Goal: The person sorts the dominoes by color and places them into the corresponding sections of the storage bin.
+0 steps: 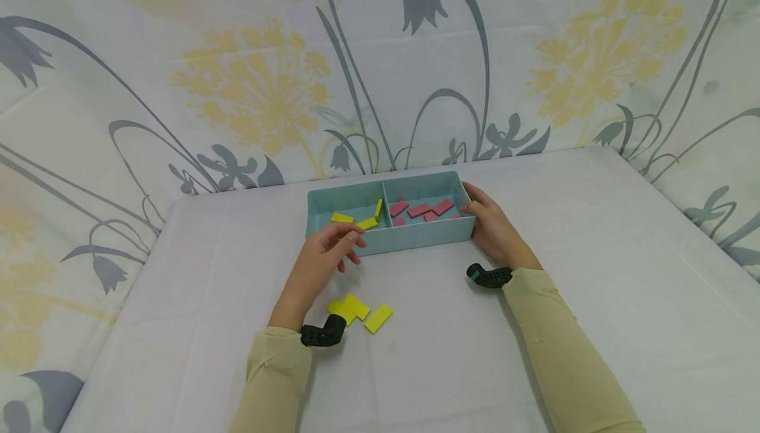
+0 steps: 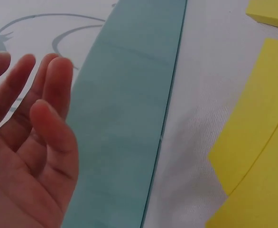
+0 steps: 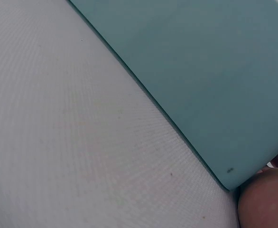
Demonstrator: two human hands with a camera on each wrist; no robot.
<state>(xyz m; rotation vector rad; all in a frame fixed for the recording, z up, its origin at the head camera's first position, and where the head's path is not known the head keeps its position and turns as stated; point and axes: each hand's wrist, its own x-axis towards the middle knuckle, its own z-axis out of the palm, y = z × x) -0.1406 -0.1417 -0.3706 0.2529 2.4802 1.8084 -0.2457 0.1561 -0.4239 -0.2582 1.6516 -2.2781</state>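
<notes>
A light teal two-compartment box (image 1: pixel 418 236) stands on the table. Yellow blocks (image 1: pixel 367 224) lie in its left compartment, and several pink blocks (image 1: pixel 419 210) lie in the right one. At the front wall of the left compartment is my left hand (image 1: pixel 320 258), its fingers loosely bent with nothing between them in the left wrist view. My right hand (image 1: pixel 495 232) grips the box's right end, thumb near the rim; its other fingers are mostly hidden behind the wall. Closer to me, several yellow blocks (image 1: pixel 378 319) lie flat on the cloth, some partly hidden by the left wrist camera.
A white cloth (image 1: pixel 439 354) covers the table. Behind the box and at the sides hangs a floral fabric (image 1: pixel 380 57). Black wrist cameras (image 1: pixel 489 276) sit on both wrists, over the beige sleeves.
</notes>
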